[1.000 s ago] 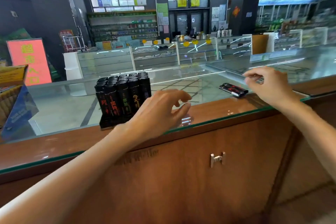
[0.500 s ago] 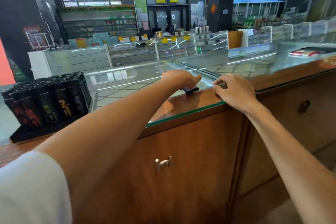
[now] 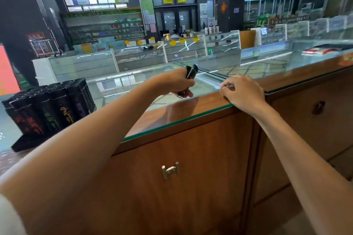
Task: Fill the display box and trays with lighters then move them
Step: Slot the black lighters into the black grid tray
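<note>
My left hand [image 3: 174, 82] grips black lighters [image 3: 191, 71] with red print, lifted just above the glass counter; their tops stick out past my fingers and a lower end shows under my palm. My right hand [image 3: 242, 92] rests on the glass counter's front edge [image 3: 191, 118] with fingers curled, pinching something small and pale that I cannot identify. A black display tray [image 3: 28, 142] packed with several upright black lighters [image 3: 49, 108] stands at the far left of the counter.
The wooden cabinet front [image 3: 191, 187] with a metal handle [image 3: 170, 170] lies below the counter. A red and white packet [image 3: 321, 50] sits on the counter far right. Glass showcases [image 3: 139, 57] and shelves fill the shop beyond.
My left hand reached right from beside the tray, closed on the lighters lying on the glass and lifted them. My right hand stayed at the counter edge. The view swung right.
</note>
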Demonstrator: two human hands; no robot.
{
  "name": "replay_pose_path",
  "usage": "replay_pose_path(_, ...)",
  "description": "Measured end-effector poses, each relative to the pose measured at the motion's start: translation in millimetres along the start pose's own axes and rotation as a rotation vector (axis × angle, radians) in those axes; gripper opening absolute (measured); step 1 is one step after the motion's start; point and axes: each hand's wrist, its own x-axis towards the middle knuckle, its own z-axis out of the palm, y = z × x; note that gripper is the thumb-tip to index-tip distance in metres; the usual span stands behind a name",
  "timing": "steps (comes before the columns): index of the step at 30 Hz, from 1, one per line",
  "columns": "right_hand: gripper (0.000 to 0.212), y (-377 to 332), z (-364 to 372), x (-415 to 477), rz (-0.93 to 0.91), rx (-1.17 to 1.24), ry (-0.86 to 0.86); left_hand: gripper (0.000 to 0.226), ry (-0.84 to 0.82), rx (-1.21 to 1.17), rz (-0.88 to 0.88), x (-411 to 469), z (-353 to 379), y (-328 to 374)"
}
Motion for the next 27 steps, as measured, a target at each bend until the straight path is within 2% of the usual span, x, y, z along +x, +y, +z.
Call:
replay_pose_path(3,0.014,-1.2,-1.3,0.3,0.006,0.002,-0.024,0.012,-0.046,-0.514,0.081,-33.8,-8.1,-14.5)
replay_pose_path(6,0.015,-3.5,-2.9,1.0,0.032,0.019,-0.041,0.018,-0.06,-0.729,0.168,-71.5,-13.5,-32.7)
replay_pose_path(10,0.022,-22.0,-1.5,-0.5,0.007,0.086,0.027,0.02,0.059,-0.676,0.257,-121.7,-23.9,-57.1)
replay_pose_path(13,0.019,-73.6,1.8,-17.3,-0.085,0.288,0.084,0.021,0.133,-0.642,0.277,-156.3,-36.1,-74.7)
replay_pose_path(16,0.013,-145.6,3.0,-48.7,-0.148,0.703,-0.088,0.031,0.241,-0.638,0.242,-189.0,-43.0,-95.8)
replay_pose_path(19,0.027,-208.5,1.8,-79.9,-0.219,1.059,-0.318,0.025,0.327,-0.572,0.254,-219.0,-49.2,-117.3)
replay_pose_path(21,0.031,-238.1,1.5,-91.7,-0.247,1.125,-0.383,0.023,0.372,-0.532,0.259,-234.2,-56.5,-129.4)
replay_pose_path(27,0.017,-290.0,15.1,-99.0,-0.287,1.162,-0.43,0.018,0.47,-0.409,0.232,-261.5,-75.9,-154.9)
